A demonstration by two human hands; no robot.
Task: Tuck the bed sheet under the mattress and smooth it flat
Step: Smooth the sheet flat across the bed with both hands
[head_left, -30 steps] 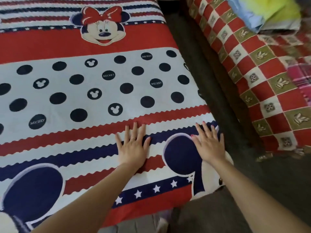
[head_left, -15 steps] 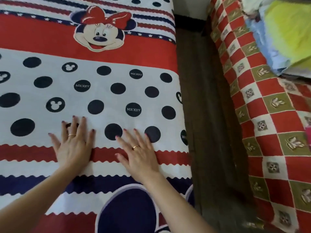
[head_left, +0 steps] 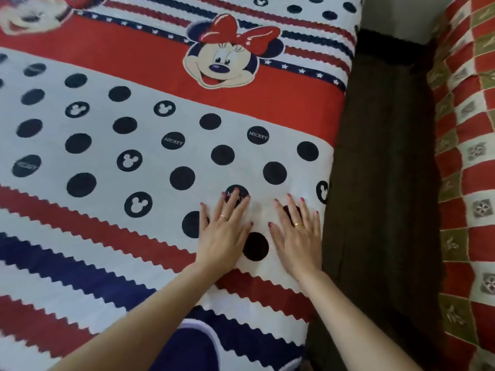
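The bed sheet (head_left: 150,121) covers the mattress; it is white with dark dots, red and navy zigzag stripes and cartoon mouse faces. It lies flat where I can see it, and its right edge (head_left: 334,145) drops down the side of the bed. My left hand (head_left: 225,231) presses palm down on the dotted white band, fingers spread. My right hand (head_left: 297,236) lies flat beside it, close to the bed's right edge. Both hands hold nothing. Each wears a ring.
A narrow dark floor strip (head_left: 383,183) runs along the right of the bed. Beyond it stands a second bed with a red, white and olive checked cover (head_left: 471,162). A pale wall (head_left: 396,14) closes the gap at the far end.
Both hands have slid up the sheet, from the striped band onto the dotted white band, and to the right toward the bed's edge. The view has shifted forward along the bed.
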